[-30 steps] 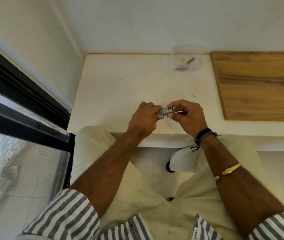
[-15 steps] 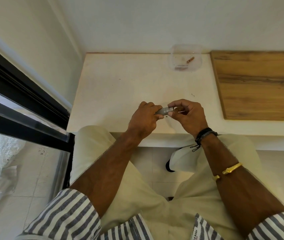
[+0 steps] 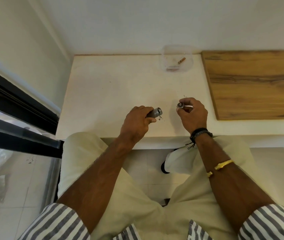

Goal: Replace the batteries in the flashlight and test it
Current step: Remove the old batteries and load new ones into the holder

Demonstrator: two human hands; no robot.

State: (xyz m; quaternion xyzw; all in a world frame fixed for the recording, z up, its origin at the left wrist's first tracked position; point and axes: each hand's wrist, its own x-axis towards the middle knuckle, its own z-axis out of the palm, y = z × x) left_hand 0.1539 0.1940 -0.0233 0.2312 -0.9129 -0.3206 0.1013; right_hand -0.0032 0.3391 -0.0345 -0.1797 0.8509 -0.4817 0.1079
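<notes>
Left hand [image 3: 136,122]: I have it curled around the flashlight body [image 3: 154,113], over the near part of the white worktop [image 3: 120,87]. The open end of the tube points right, towards my other hand.
Right hand [image 3: 192,115]: fingertips pinched on the end cap [image 3: 180,105], its round face turned left.
Body vs cap: apart, a clear gap of bare worktop between them; both held just above the surface, at about the same depth.
Inside of tube: too dark to tell whether a battery sits in it.
Clear container [image 3: 176,58]: far edge of the worktop, against the wall, well apart from both hands.
Container contents: one small brown cylinder [image 3: 181,60]; a second item along its near wall is too blurred to name.
Wooden board [image 3: 255,84]: flat at the right, beyond my right hand.
Specks [image 3: 213,119]: a few dark bits on the worktop, just beside the tube's open end.
Count: flashlight bodies 1; end caps 1; containers 1; boards 1.
</notes>
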